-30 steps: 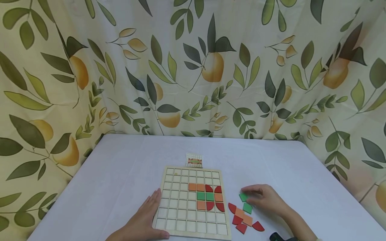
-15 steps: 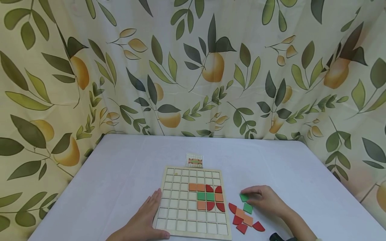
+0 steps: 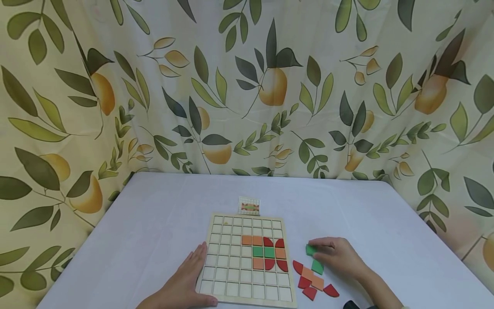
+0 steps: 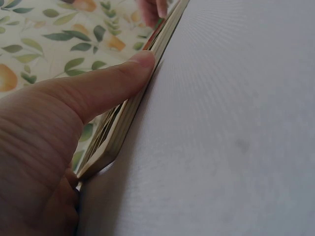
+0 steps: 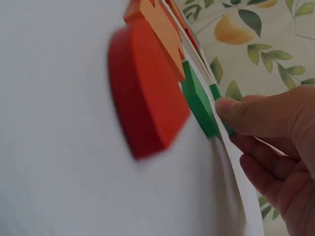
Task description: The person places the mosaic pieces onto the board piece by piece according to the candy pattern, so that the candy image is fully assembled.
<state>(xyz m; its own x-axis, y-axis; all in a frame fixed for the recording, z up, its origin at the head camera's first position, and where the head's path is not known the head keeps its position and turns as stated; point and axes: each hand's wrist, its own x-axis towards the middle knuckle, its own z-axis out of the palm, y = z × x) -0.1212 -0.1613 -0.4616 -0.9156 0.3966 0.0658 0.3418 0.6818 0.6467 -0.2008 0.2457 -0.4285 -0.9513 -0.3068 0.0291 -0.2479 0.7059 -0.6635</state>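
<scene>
My left hand (image 3: pixel 183 274) rests against a wooden grid board (image 3: pixel 227 274), straight fingers along its left side and thumb at the near edge. In the left wrist view the thumb (image 4: pixel 118 81) lies on the board's rim (image 4: pixel 120 125). Right of the board, my right hand (image 3: pixel 343 257) pinches a green square tile (image 3: pixel 310 249) between thumb and fingers. Another green tile (image 3: pixel 317 267) lies just below it on the table. The right wrist view shows the held tile (image 5: pixel 215 92) mostly hidden by the thumb. Orange, green and red pieces fill some cells on the board's right half.
Beside the board lie loose orange tiles (image 3: pixel 317 282), red pieces (image 3: pixel 309 293) and a red quarter-circle (image 3: pixel 331 290). A small pattern card (image 3: pixel 248 206) lies beyond the board's far edge. Behind the white-covered table (image 3: pixel 162 214) hangs a leaf-patterned curtain (image 3: pixel 247 128).
The green tile in my right hand has shifted and turned slightly between the fingers. The right hand stays nearly in place, and the left hand and the board hold still.
</scene>
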